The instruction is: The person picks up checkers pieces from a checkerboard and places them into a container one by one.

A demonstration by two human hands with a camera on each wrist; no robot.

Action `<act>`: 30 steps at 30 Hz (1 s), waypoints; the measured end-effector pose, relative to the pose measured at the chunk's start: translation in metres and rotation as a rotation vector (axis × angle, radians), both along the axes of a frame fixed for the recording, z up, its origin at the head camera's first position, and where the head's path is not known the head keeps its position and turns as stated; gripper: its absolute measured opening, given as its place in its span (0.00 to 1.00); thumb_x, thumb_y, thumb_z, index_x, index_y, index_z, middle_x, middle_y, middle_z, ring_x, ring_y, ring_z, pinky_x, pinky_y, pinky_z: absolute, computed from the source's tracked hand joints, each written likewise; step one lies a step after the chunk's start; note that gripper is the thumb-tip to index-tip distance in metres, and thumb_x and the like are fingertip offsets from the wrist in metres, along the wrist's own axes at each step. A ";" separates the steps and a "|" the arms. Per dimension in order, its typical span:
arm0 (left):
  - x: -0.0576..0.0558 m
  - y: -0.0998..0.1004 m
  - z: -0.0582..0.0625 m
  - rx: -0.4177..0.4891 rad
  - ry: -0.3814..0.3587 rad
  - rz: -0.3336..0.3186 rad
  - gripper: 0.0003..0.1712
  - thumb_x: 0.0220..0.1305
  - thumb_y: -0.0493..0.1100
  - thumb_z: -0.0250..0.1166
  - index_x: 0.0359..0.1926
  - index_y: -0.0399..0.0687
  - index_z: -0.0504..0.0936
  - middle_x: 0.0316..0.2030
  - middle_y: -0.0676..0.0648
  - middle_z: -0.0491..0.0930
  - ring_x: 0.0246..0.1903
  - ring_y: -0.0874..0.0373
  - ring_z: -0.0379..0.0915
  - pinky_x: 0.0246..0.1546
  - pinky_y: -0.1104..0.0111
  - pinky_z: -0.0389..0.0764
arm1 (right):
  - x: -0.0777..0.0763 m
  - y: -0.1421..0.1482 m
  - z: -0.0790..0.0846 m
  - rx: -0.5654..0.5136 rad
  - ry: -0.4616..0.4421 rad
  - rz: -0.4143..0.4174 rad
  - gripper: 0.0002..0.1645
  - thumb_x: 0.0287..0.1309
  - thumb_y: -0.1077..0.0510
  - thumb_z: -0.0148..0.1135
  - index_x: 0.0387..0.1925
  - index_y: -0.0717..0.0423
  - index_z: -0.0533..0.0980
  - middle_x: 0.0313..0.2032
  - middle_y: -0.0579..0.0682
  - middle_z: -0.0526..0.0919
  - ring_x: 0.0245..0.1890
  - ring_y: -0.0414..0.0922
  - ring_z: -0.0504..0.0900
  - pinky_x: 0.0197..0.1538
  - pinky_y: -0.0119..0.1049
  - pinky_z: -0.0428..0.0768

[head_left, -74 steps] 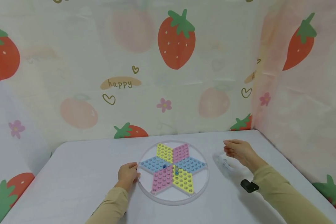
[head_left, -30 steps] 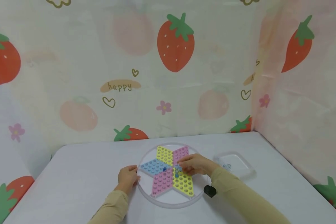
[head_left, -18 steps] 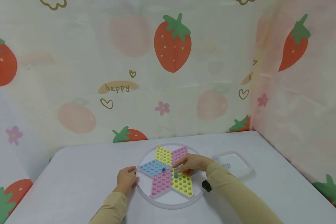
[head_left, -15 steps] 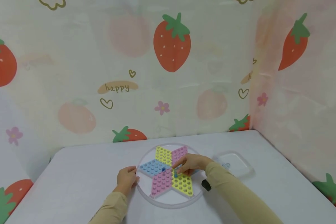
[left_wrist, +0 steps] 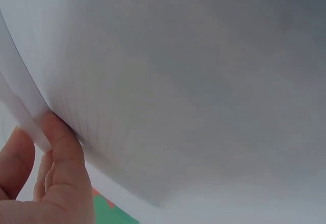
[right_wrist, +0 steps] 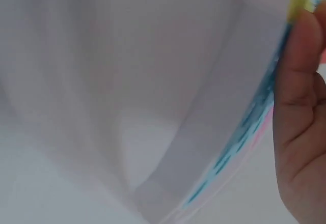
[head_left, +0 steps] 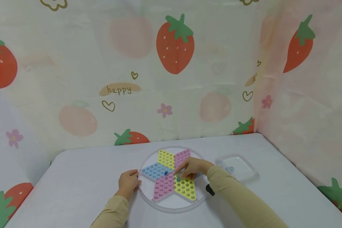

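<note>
A round Chinese checkers board (head_left: 174, 210) with a yellow, pink and blue star lies on the table. My left hand (head_left: 128, 182) pinches the board's left rim, thumb and fingers on either side of it in the left wrist view. Over the star's middle is my right hand (head_left: 194, 166), index finger stretched down to the board and thumb just beside it. Whether a marble sits between those tips is hidden. A dark blue marble (head_left: 166, 173) rests left of the centre, and a teal marble (head_left: 178, 179) sits in a hole just below the right thumb.
To the right of the board stands a shallow clear plastic tray (head_left: 249, 182) holding a few glassy marbles (head_left: 231, 169). White cloth covers the table (head_left: 88, 183). Strawberry-print sheets (head_left: 175, 44) hang behind and at the sides.
From above the clear tray, my right hand has moved left to the board's centre, where its index finger has stretched out and stays still. My left hand keeps its place on the rim.
</note>
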State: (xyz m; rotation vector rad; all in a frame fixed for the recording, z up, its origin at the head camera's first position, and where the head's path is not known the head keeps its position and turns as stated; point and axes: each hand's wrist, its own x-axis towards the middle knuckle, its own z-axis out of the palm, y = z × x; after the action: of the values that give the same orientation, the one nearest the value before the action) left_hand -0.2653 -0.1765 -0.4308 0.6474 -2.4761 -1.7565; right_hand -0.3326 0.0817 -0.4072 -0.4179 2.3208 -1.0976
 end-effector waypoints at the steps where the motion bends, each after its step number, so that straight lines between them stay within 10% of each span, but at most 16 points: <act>1: 0.000 0.000 0.001 -0.001 0.002 -0.002 0.25 0.62 0.26 0.57 0.61 0.28 0.71 0.60 0.32 0.71 0.37 0.52 0.76 0.25 0.71 0.76 | 0.000 0.000 -0.001 -0.003 0.005 -0.012 0.12 0.55 0.64 0.69 0.43 0.53 0.86 0.17 0.46 0.75 0.17 0.38 0.69 0.23 0.28 0.72; 30: 0.001 0.002 -0.001 0.006 0.017 0.020 0.25 0.62 0.26 0.55 0.61 0.28 0.71 0.60 0.33 0.72 0.40 0.50 0.76 0.26 0.71 0.76 | 0.006 0.014 -0.003 -0.172 -0.030 -0.034 0.09 0.57 0.64 0.67 0.41 0.62 0.83 0.22 0.48 0.77 0.22 0.40 0.72 0.28 0.30 0.74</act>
State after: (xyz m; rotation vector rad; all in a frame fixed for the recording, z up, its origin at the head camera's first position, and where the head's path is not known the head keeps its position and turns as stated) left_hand -0.2641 -0.1744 -0.4321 0.6533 -2.4457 -1.7550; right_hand -0.3266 0.0952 -0.4103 -0.4239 2.2237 -1.3165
